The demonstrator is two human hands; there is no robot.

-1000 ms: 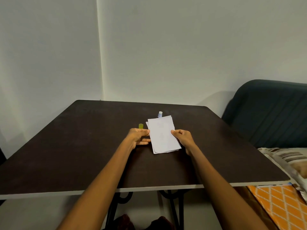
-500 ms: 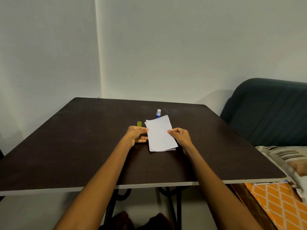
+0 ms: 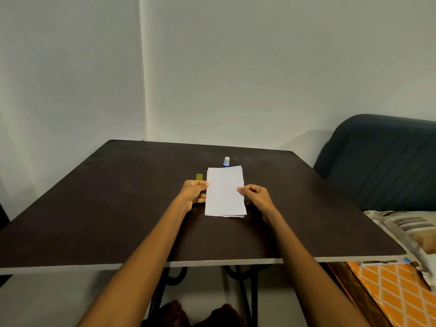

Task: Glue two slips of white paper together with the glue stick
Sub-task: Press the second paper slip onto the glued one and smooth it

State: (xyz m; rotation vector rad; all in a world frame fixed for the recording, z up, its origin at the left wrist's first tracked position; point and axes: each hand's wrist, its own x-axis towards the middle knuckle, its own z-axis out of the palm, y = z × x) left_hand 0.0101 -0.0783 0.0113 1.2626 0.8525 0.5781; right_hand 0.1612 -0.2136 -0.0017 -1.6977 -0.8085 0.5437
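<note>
The paper slips point(image 3: 225, 192) are pinched at both side edges by the left hand point(image 3: 194, 192) and right hand point(image 3: 256, 197); edges should be squared (glue stick point(image 3: 226, 161) uncapped behind) before pressing.

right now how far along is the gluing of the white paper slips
Done, it seems: the blue glue stick stands uncapped behind the stack, its yellow cap set apart on the dark table. In hand: the left hand and right hand pinch the white paper slips at their side edges, squaring the stack. Left: whether glue is already applied can't be seen; afterwards, release the slips and recap the stick.
</note>
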